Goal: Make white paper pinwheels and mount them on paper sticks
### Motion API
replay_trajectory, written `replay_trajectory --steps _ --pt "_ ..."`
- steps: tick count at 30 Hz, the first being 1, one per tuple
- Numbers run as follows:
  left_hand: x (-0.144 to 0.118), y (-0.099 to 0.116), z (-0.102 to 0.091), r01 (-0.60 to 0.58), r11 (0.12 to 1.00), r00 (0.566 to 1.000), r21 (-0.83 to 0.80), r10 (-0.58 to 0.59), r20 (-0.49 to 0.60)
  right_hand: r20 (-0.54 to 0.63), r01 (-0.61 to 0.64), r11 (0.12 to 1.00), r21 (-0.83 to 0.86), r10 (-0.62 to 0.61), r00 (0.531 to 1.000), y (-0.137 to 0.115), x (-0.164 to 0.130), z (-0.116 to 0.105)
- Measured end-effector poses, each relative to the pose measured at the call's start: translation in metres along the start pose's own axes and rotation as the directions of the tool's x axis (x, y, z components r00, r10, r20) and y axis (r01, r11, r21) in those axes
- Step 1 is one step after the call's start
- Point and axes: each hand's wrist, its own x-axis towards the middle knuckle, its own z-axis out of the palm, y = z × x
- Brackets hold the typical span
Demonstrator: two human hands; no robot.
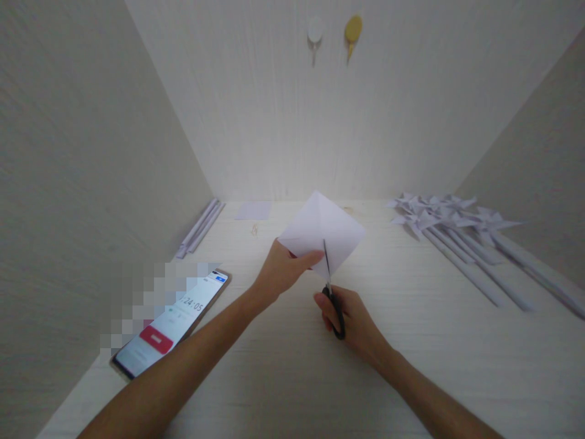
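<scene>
Your left forearm [196,360], lower left in the frame, is bare and slim, tapering to the wrist [253,299]; your right forearm [414,385], lower right, tapers likewise, also bare. Your left hand [284,268] and right hand [355,314], near centre, are bare.

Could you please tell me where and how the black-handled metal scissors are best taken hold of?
Probably by the looped black handle, coming from the near right side, as the right hand does: the handle faces the near side, while the narrow blades point away, at the white paper square.

Free tabletop [411,292] mid-right, pinwheels [450,218] beyond
</scene>
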Motion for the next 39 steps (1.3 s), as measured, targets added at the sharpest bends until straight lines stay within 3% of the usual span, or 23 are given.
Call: replay_trajectory --steps 9,13,17,20,25,28,33,39 --pt "-0.001 0.001 0.000 0.010 0.999 1.000 -0.043 -0.011 -0.011 0.021 -0.025 0.999 0.048 0.024 0.999 -0.008 0.001 -0.002" --pt "0.002 0.002 -0.003 -0.034 0.996 0.990 -0.079 0.022 -0.142 0.030 -0.018 0.998 0.067 0.016 0.999 -0.011 0.001 -0.002" --pt "0.006 0.005 -0.012 -0.117 0.964 0.962 -0.239 0.050 -0.269 0.015 0.029 0.998 0.054 -0.029 0.999 -0.004 -0.002 0.002" --pt "0.003 0.005 -0.017 -0.150 0.927 0.950 -0.343 0.039 -0.309 -0.052 0.059 0.986 0.154 -0.051 0.997 0.000 -0.001 0.003" --pt "-0.013 -0.008 -0.014 0.006 0.956 0.953 -0.292 -0.093 -0.287 -0.192 0.040 0.929 0.369 0.034 0.981 -0.016 0.009 0.001" --pt "-0.025 -0.019 -0.006 0.029 0.959 0.964 -0.282 -0.102 -0.247 -0.250 0.038 0.898 0.438 0.081 0.965 -0.025 0.016 0.004" --pt "-0.038 -0.038 0.004 0.066 0.929 0.949 -0.365 -0.171 -0.263 -0.279 0.075 0.855 0.514 0.084 0.957 -0.015 0.019 0.017" --pt "-0.041 -0.046 0.006 0.143 0.828 0.970 -0.542 -0.227 -0.091 -0.269 0.091 0.869 0.486 0.050 0.962 -0.004 0.019 0.021"
